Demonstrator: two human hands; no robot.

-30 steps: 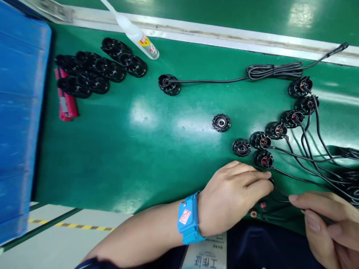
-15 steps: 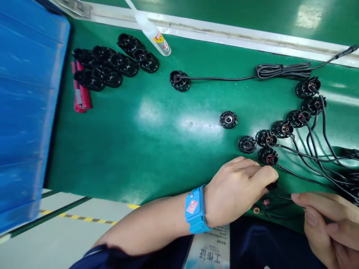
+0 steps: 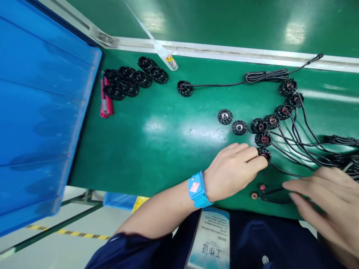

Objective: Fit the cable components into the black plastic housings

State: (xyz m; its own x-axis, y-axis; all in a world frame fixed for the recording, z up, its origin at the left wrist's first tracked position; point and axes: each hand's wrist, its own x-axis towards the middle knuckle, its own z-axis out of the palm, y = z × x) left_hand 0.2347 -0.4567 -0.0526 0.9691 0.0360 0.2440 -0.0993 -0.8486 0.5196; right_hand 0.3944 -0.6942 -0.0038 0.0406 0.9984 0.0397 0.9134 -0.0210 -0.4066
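My left hand [image 3: 232,170], with a blue wrist strap [image 3: 198,188], rests on the green table [image 3: 157,149]. Its fingers are pinched on a small black round part with a red centre [image 3: 264,153], the nearest of a row of wired round parts [image 3: 270,121]. My right hand [image 3: 327,203] lies over thin black wires [image 3: 273,200] near the table's front edge. Its fingers are stretched out and blurred. A loose copper coil [image 3: 254,195] and a red piece [image 3: 262,186] lie on the wires' ends between my hands.
Two unwired round parts [image 3: 224,116] sit mid-table. One wired part [image 3: 184,88] with a coiled cable [image 3: 265,76] lies farther back. A pile of black housings [image 3: 131,79], a red tool [image 3: 105,101] and a glue bottle [image 3: 165,56] are at the back left. A blue crate [image 3: 39,116] stands left.
My left hand has set the round part it held down at the near end of the row. My right hand has slid along the wires and flattened. The view shifted right.
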